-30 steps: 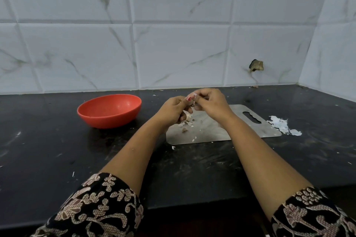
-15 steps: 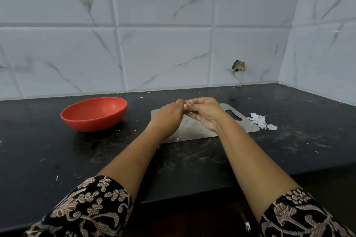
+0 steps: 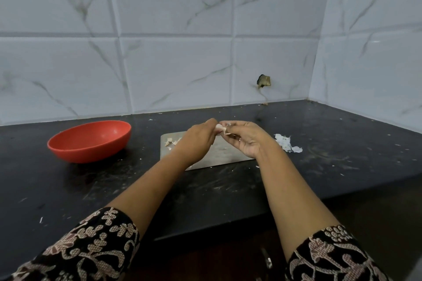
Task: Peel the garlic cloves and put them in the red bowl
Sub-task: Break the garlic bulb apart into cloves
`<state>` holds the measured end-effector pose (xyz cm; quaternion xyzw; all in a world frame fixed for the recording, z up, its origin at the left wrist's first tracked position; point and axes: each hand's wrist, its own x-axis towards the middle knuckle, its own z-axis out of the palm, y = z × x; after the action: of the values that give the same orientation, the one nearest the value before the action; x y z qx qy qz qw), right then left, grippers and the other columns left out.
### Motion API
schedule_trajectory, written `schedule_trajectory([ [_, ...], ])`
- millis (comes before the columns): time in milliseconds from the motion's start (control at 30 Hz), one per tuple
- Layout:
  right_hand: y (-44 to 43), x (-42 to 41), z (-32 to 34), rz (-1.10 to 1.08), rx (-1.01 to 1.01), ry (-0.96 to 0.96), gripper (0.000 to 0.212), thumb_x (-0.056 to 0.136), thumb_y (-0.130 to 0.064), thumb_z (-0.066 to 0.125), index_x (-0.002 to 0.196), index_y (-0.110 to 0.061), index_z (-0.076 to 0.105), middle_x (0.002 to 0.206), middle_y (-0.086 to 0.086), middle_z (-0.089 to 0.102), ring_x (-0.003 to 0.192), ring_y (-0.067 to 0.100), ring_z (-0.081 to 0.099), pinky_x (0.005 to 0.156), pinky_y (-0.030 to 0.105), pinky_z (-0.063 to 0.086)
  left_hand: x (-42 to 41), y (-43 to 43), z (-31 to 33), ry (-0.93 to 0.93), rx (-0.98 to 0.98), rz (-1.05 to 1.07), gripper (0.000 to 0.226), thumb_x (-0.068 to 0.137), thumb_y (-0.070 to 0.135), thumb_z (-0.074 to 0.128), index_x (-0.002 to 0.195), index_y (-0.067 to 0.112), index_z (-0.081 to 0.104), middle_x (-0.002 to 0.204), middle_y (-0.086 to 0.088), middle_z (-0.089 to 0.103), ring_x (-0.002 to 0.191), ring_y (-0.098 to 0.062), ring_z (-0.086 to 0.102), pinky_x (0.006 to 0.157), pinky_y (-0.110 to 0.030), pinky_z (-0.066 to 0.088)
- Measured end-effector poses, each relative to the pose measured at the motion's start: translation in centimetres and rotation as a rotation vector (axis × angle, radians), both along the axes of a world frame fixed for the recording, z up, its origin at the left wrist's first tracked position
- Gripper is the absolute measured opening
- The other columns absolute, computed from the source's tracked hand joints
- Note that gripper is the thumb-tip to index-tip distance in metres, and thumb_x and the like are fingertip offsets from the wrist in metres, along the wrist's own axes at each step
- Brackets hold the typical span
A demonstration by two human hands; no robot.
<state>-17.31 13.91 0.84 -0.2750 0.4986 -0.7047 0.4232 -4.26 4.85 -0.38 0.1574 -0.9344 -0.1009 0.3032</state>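
Note:
Both my hands meet above a steel cutting board [image 3: 225, 153] on the black counter. My left hand [image 3: 197, 140] pinches a pale garlic clove [image 3: 220, 129] at its fingertips. My right hand [image 3: 247, 140], palm turned up, pinches the clove's papery skin from the other side. Most of the clove is hidden by my fingers. The red bowl [image 3: 90, 141] stands to the left of the board and looks empty. Bits of garlic skin [image 3: 171, 142] lie on the board's left end.
A heap of white garlic peel [image 3: 287, 143] lies on the black counter [image 3: 68, 189] right of the board. Tiled walls close the back and the right side. A chipped hole [image 3: 264, 81] shows in the back wall. The counter's front edge runs under my forearms.
My hands have stayed together on the clove and lifted a little above the board. My right palm has turned further up. The view has shifted, and the bowl now sits more toward the middle.

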Motion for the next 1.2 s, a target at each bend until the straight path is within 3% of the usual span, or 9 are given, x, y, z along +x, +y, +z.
schedule_trajectory([
  [133, 0.4, -0.3, -0.1, -0.092, -0.022, 0.005, 0.015, 0.092, 0.007, 0.058, 0.087, -0.002, 0.070, 0.082, 0.010, 0.069, 0.068, 0.010, 0.067, 0.058, 0.015, 0.054, -1.5, 0.7, -0.4, 0.097, 0.202, -0.011, 0.036, 0.104, 0.034, 0.034, 0.096, 0.006, 0.055, 0.070, 0.004, 0.057, 0.060, -0.008, 0.050, 0.063, -0.031, 0.042],
  [200, 0.8, -0.7, -0.2, -0.163, -0.004, 0.067, 0.016, 0.091, 0.009, 0.057, 0.086, -0.001, 0.070, 0.082, 0.010, 0.069, 0.073, 0.013, 0.066, 0.060, 0.015, 0.055, -2.4, 1.5, -0.5, 0.082, 0.218, 0.008, 0.038, 0.104, 0.035, 0.034, 0.097, 0.005, 0.055, 0.074, -0.001, 0.060, 0.064, -0.014, 0.054, 0.065, -0.034, 0.044],
  [300, 1.7, -2.2, -0.5, -0.370, 0.157, 0.436, 0.013, 0.088, 0.001, 0.066, 0.083, -0.007, 0.074, 0.083, 0.008, 0.072, 0.077, 0.015, 0.067, 0.070, 0.022, 0.058, -3.8, 2.8, -0.6, 0.035, 0.157, 0.053, 0.036, 0.104, 0.033, 0.034, 0.100, 0.003, 0.053, 0.085, -0.014, 0.064, 0.077, -0.029, 0.059, 0.070, -0.042, 0.046],
  [400, 3.3, -4.4, -0.8, -0.605, 0.289, 0.782, 0.012, 0.089, -0.004, 0.067, 0.083, -0.007, 0.076, 0.079, 0.006, 0.072, 0.066, 0.011, 0.063, 0.064, 0.021, 0.053, -4.8, 3.1, -0.1, 0.017, 0.152, 0.094, 0.032, 0.105, 0.031, 0.033, 0.101, 0.005, 0.052, 0.092, -0.014, 0.063, 0.082, -0.030, 0.058, 0.072, -0.041, 0.046],
  [567, 5.1, -7.9, -1.1, -0.622, 0.589, 1.101, 0.026, 0.089, 0.011, 0.051, 0.096, 0.001, 0.074, 0.106, 0.017, 0.069, 0.100, 0.034, 0.065, 0.089, 0.035, 0.053, -3.5, 0.4, 0.1, 0.013, 0.236, 0.171, 0.031, 0.104, 0.031, 0.035, 0.095, 0.007, 0.052, 0.092, -0.015, 0.065, 0.080, -0.027, 0.057, 0.069, -0.035, 0.041],
  [800, 3.6, -6.5, -0.8, -0.730, 0.680, 1.437, 0.027, 0.091, -0.002, 0.060, 0.070, -0.019, 0.061, 0.090, 0.010, 0.058, 0.088, 0.031, 0.058, 0.072, 0.035, 0.047, 1.4, -4.3, 0.9, 0.087, 0.455, 0.264, 0.028, 0.105, 0.028, 0.036, 0.092, 0.012, 0.054, 0.081, -0.002, 0.064, 0.066, -0.015, 0.052, 0.059, -0.029, 0.040],
  [933, -0.2, -3.7, -0.3, -0.488, 0.442, 1.388, 0.030, 0.090, 0.003, 0.057, 0.106, -0.018, 0.072, 0.122, 0.007, 0.061, 0.111, 0.025, 0.059, 0.098, 0.039, 0.049, 3.7, -6.7, 0.8, 0.179, 0.748, 0.272, 0.022, 0.102, 0.025, 0.039, 0.093, 0.011, 0.054, 0.084, -0.005, 0.063, 0.056, -0.017, 0.045, 0.049, -0.026, 0.031],
  [1100, -5.0, 3.9, -0.8, 0.142, 0.240, 1.469, 0.031, 0.093, -0.004, 0.054, 0.109, -0.021, 0.074, 0.121, 0.003, 0.067, 0.109, 0.017, 0.061, 0.088, 0.022, 0.042, 4.7, -7.7, 0.2, 0.180, 1.008, 0.371, 0.022, 0.097, 0.015, 0.038, 0.092, 0.008, 0.058, 0.081, -0.007, 0.059, 0.056, -0.017, 0.043, 0.050, -0.024, 0.029],
  [1200, -7.3, 6.2, -1.6, 0.250, 0.196, 1.632, 0.034, 0.089, -0.005, 0.057, 0.115, -0.022, 0.072, 0.117, 0.003, 0.069, 0.105, 0.021, 0.062, 0.088, 0.030, 0.048, 4.6, -8.2, -0.2, 0.212, 0.979, 0.329, 0.020, 0.097, 0.017, 0.041, 0.089, 0.011, 0.058, 0.084, -0.011, 0.062, 0.057, -0.020, 0.051, 0.050, -0.023, 0.037],
])
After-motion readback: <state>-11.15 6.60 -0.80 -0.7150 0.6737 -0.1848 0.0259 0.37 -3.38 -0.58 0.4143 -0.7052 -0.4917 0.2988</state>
